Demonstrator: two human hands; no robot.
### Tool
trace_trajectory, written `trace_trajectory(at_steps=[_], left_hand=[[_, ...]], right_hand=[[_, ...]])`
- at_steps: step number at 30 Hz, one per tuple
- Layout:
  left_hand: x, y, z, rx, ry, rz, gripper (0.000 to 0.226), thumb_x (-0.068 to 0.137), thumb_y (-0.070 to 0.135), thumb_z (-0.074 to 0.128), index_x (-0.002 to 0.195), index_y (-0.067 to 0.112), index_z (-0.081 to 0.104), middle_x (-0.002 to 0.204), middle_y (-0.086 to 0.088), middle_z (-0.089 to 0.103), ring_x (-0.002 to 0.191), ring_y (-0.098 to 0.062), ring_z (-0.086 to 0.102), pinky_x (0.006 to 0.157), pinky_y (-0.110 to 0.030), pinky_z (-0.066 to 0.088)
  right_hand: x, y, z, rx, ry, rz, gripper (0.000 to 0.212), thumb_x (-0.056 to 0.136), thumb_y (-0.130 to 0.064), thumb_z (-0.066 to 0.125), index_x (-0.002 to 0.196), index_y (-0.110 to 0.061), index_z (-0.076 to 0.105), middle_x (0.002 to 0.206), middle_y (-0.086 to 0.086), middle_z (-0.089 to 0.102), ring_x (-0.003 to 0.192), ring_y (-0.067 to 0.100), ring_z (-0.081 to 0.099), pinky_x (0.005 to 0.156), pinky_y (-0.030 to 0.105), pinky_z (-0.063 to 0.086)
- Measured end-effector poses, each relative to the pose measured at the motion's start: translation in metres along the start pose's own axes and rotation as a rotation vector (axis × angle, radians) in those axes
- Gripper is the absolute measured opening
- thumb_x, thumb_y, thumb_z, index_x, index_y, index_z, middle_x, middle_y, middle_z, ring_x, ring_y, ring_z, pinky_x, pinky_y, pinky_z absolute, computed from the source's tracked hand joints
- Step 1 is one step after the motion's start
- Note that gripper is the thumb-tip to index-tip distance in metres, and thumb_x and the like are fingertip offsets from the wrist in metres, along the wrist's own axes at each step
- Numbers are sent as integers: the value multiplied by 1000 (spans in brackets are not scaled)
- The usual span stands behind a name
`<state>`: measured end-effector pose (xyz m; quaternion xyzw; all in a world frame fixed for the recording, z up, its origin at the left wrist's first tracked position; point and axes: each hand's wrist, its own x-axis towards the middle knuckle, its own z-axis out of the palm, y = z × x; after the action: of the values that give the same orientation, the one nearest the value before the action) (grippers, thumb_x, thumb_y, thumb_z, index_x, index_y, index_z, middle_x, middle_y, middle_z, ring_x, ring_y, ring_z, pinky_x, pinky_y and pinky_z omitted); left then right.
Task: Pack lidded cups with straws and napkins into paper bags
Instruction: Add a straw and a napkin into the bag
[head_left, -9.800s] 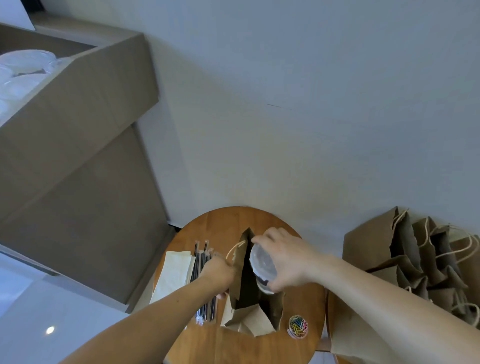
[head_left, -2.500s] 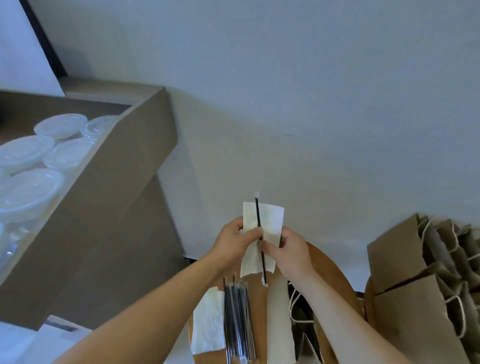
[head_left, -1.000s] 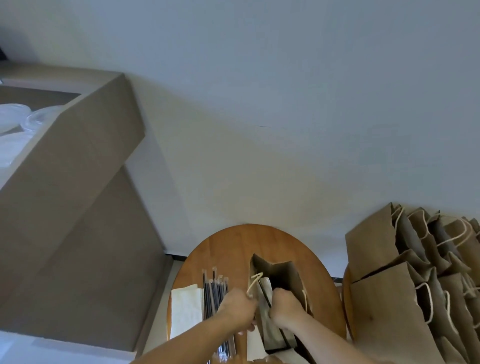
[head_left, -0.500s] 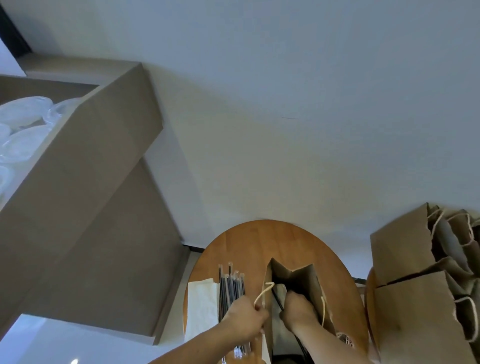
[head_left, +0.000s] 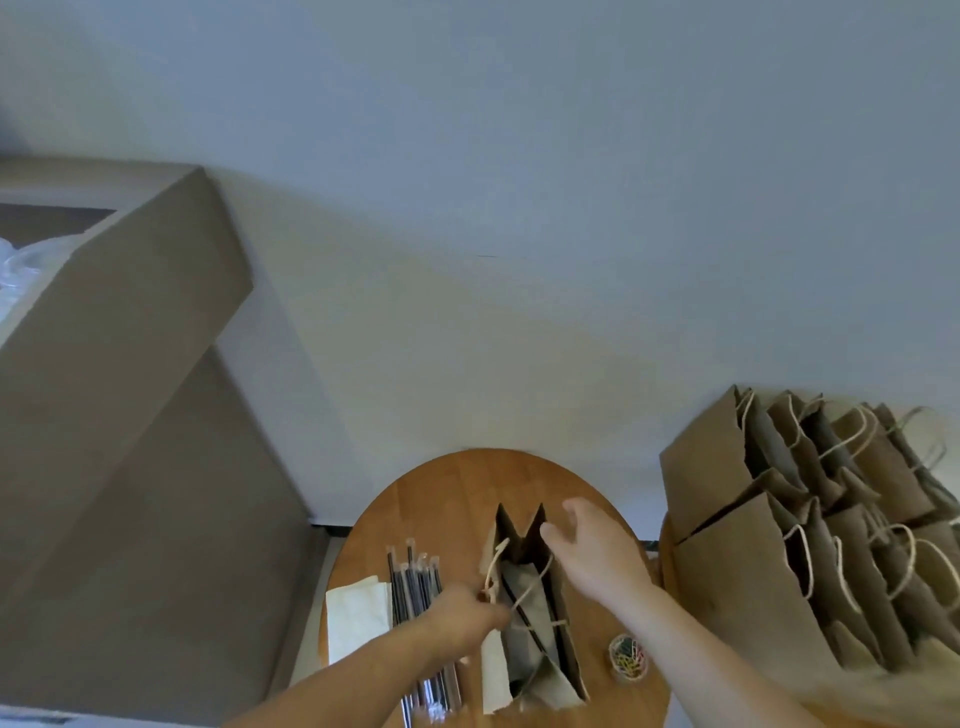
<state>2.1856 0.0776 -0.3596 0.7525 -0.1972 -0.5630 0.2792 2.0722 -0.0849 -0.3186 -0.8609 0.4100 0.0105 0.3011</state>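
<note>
A brown paper bag (head_left: 563, 647) stands open on the round wooden table (head_left: 457, 493). A napkin and a black straw (head_left: 522, 616) show inside it. My left hand (head_left: 462, 621) pinches the bag's near string handle at its left rim. My right hand (head_left: 597, 556) hovers above the bag's right side, fingers spread and empty. A bundle of wrapped black straws (head_left: 413, 582) and a stack of napkins (head_left: 358, 623) lie left of the bag. Clear cup lids (head_left: 21, 270) show on the shelf at far left.
Several brown paper bags (head_left: 810, 519) with string handles stand packed together on the right. A small tub of coloured clips (head_left: 627, 653) sits on the table right of the open bag. A tall brown shelf unit (head_left: 119, 415) rises at left, against a grey wall.
My right hand has come up out of the bag, leaving the napkin and straw inside, and now hovers open. My left hand keeps its pinch on the handle.
</note>
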Motion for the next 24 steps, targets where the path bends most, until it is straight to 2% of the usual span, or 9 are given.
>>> trace_trajectory(at_steps=[3,6,8,10,13,17,20,22,24], left_hand=[[1,-2,7,-14,-95,13,55,78,24,67,130,18,51,108,1,59,97,-15,59,72,-23,51],[1,1,19,8,-158,53,61,72,24,73,128,30,51,119,-2,61,102,-15,59,77,-24,52],[2,4,30,8,-155,89,55,70,19,74,120,32,55,108,0,67,93,-14,63,76,-24,52],[4,6,41,-47,-126,126,51,69,16,77,115,31,59,92,11,69,84,-6,65,71,-19,52],[8,13,53,30,104,112,41,71,29,77,110,24,63,85,13,67,76,-2,63,62,-14,49],[10,20,62,257,381,47,12,85,36,60,88,25,65,78,6,66,76,-17,67,60,-25,50],[11,22,60,298,429,17,24,92,29,54,68,29,55,68,7,58,71,-17,65,58,-24,51],[17,26,54,337,440,17,29,95,30,53,66,26,55,64,7,55,62,-14,59,51,-22,47],[25,36,45,414,423,51,29,96,34,53,72,20,59,63,6,54,60,-15,57,53,-23,46]], right_hand=[[-11,23,14,150,-226,195,53,102,-53,35,136,-16,51,136,6,57,105,13,56,93,29,44],[-25,26,30,435,-341,284,41,103,-52,33,103,-26,63,110,-1,66,91,8,58,83,28,49],[-30,20,36,576,-357,308,46,102,-51,35,94,-22,69,98,3,72,88,16,64,74,30,52],[-32,14,39,648,-355,288,46,102,-43,37,88,-20,75,93,6,75,85,22,67,75,35,52],[-32,14,41,665,-354,250,43,99,-31,37,82,-26,76,92,0,75,89,22,66,77,37,50],[-28,25,43,647,-403,181,38,95,-21,38,89,-24,75,91,3,71,82,21,59,71,34,44],[-19,38,36,477,-357,34,30,97,-16,42,102,-27,70,95,-7,70,84,10,63,77,31,51],[-10,47,25,233,-234,-98,29,95,-21,50,120,-33,60,107,-17,63,77,1,59,68,19,45],[1,55,14,26,-31,-239,46,92,-21,57,136,-32,48,131,-16,47,88,4,61,72,19,47]])
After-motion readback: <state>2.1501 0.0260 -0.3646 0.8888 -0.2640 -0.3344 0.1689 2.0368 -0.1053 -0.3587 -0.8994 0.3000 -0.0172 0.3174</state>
